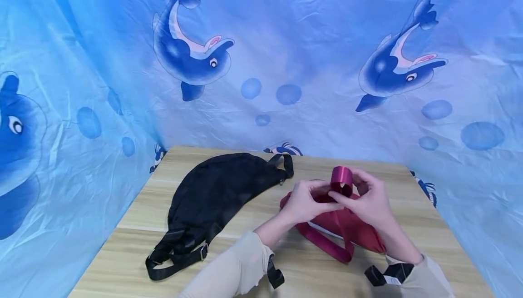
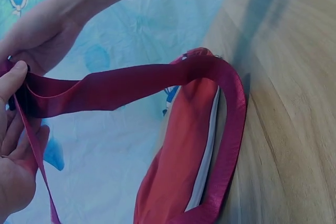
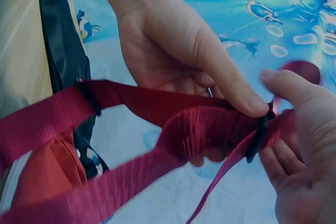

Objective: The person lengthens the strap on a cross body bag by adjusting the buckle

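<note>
A red waist bag [image 1: 363,236] with a white-edged seam lies on the table, its dark red strap [image 3: 126,182] raised in front of me. My left hand [image 1: 304,202] pinches the strap at a black slider buckle [image 3: 256,139], thumb on top. Opposite it, my right hand [image 1: 372,200] holds the strap close to the same buckle. Between the hands a strap loop [image 1: 341,176] stands up. The left wrist view has the left hand [image 2: 16,177] at its edge, and the strap [image 2: 105,90] stretches from there to the bag [image 2: 181,150].
A black waist bag [image 1: 220,193] lies on the wooden table [image 1: 135,243] to the left, its buckled strap [image 1: 175,266] toward the near side. Blue dolphin-print sheeting [image 1: 286,39] hangs behind and at both sides of the table.
</note>
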Tool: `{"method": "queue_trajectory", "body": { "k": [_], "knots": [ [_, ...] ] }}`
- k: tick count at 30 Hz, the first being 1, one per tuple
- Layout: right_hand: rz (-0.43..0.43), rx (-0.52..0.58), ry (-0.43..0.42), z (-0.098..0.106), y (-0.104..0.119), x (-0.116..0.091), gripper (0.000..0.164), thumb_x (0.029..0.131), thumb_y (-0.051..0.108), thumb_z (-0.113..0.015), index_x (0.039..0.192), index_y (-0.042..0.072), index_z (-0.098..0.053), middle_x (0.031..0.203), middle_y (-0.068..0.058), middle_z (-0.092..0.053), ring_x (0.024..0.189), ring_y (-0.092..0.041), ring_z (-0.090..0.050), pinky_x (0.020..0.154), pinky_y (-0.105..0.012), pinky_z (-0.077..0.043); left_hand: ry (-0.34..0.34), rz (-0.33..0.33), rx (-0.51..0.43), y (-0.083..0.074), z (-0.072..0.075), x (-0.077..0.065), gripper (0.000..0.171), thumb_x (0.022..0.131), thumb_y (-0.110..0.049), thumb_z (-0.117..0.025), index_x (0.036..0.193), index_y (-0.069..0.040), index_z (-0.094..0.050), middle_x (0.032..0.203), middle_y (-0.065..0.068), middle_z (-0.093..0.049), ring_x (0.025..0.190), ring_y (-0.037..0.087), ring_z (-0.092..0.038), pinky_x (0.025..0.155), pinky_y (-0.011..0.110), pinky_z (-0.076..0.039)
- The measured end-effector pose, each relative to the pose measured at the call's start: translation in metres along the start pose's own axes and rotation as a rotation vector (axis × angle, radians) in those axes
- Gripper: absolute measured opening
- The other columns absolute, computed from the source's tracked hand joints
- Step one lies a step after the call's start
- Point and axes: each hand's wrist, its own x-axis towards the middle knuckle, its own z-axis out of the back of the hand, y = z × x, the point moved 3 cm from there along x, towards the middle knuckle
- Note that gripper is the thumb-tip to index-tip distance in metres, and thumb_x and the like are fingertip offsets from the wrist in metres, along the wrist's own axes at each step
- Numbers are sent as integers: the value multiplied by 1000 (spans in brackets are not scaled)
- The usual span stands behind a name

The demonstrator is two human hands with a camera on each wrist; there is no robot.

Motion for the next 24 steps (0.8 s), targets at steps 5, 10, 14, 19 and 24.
{"method": "queue_trajectory", "body": {
  "k": [5, 10, 14, 19, 24],
  "knots": [
    [-15, 165, -27, 1, -10, -4, 58, 74, -30, -76, 129, -17, -63, 116, 5, -80, 104, -5, -76, 86, -14, -60, -30, 33, -55, 0, 6, 1, 47, 89, -9, -87, 134, -10, -75, 125, 10, -79, 113, 8, -76, 98, 27, -62],
    [-159, 116, 118, 8, -29, -24, 58, 79, -25, -78, 133, -10, -63, 122, 12, -77, 115, -2, -73, 97, -17, -59, -46, 34, -141, -4, 10, 2, 40, 89, -5, -86, 128, -5, -77, 120, 17, -80, 108, 12, -79, 97, 33, -63],
    [-234, 93, 120, 13, -39, -34, 43, 85, -18, -78, 126, -11, -68, 117, 12, -80, 110, -3, -76, 95, -18, -60, -42, 66, -153, -6, 12, 1, 37, 89, -8, -86, 125, -8, -79, 118, 15, -81, 103, 5, -78, 95, 27, -63],
    [-242, 131, 86, 19, -43, -36, 41, 85, -21, -75, 125, -15, -67, 113, 10, -80, 105, -3, -76, 92, -16, -60, -82, 67, -168, -6, 14, 1, 39, 89, -5, -86, 128, -6, -78, 121, 17, -80, 107, 11, -79, 96, 27, -62],
    [-203, 131, 136, 15, -40, -32, 48, 82, -22, -77, 128, -13, -66, 117, 9, -79, 109, -4, -75, 94, -18, -60, -95, 56, -162, -9, 14, 3, 43, 89, -3, -86, 130, -4, -76, 123, 17, -79, 109, 11, -78, 96, 25, -62]
  ]
}}
